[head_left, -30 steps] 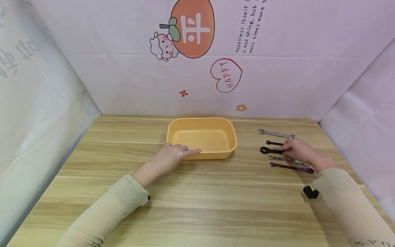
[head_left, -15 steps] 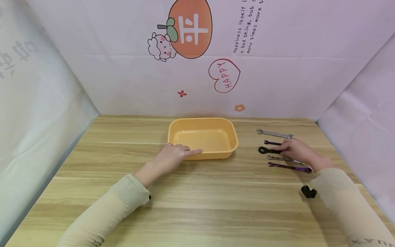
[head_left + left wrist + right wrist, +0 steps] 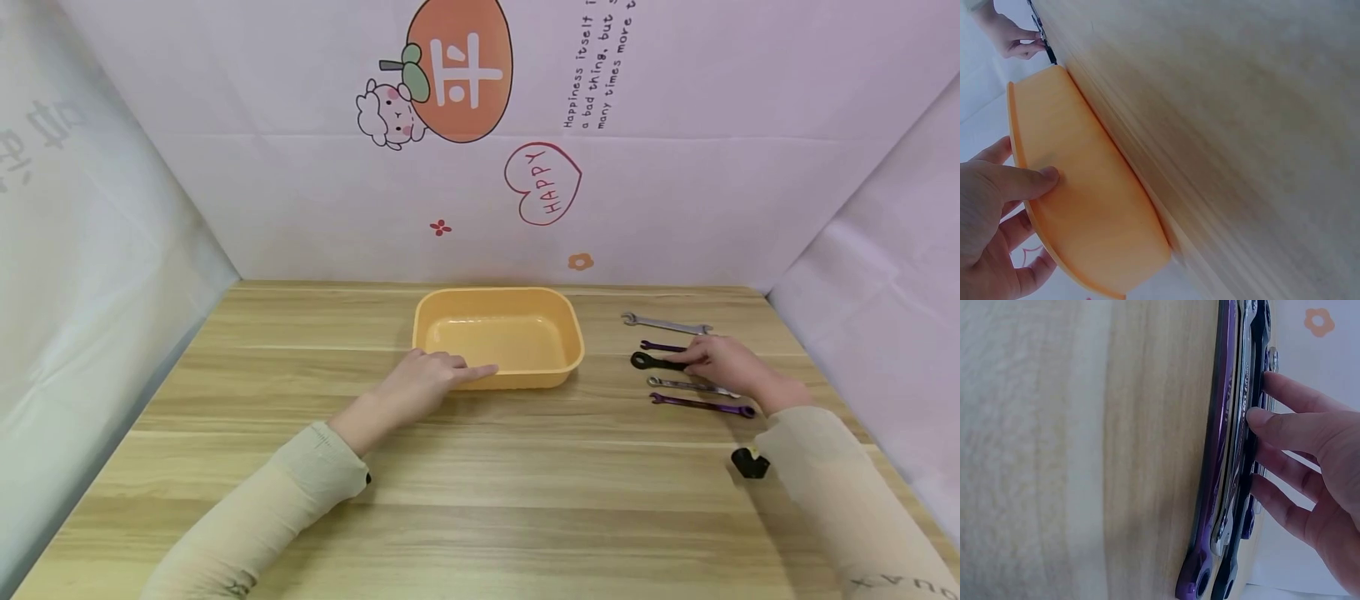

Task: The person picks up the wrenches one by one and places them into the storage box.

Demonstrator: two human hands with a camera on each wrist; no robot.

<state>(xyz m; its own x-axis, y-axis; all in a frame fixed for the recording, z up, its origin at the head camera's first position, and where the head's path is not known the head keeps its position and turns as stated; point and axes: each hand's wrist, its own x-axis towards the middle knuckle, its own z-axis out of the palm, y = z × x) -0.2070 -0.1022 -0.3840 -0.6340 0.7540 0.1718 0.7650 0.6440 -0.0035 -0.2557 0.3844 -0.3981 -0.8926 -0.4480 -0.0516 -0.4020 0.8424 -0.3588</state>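
Wooden table (image 3: 480, 467), light grain, filling the lower frame. Centre: one orange tub (image 3: 498, 337). Right of centre: five wrenches in a row, namely silver wrench (image 3: 663, 323), short purple wrench (image 3: 660, 346), black wrench (image 3: 654, 362), thin silver wrench (image 3: 686, 386), long purple wrench (image 3: 701, 405). Lower right: small black object (image 3: 748, 462).

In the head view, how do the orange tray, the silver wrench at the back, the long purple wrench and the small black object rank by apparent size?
1. Orange tray
2. Long purple wrench and silver wrench at the back: similar length, so I leave them unranked
3. Small black object
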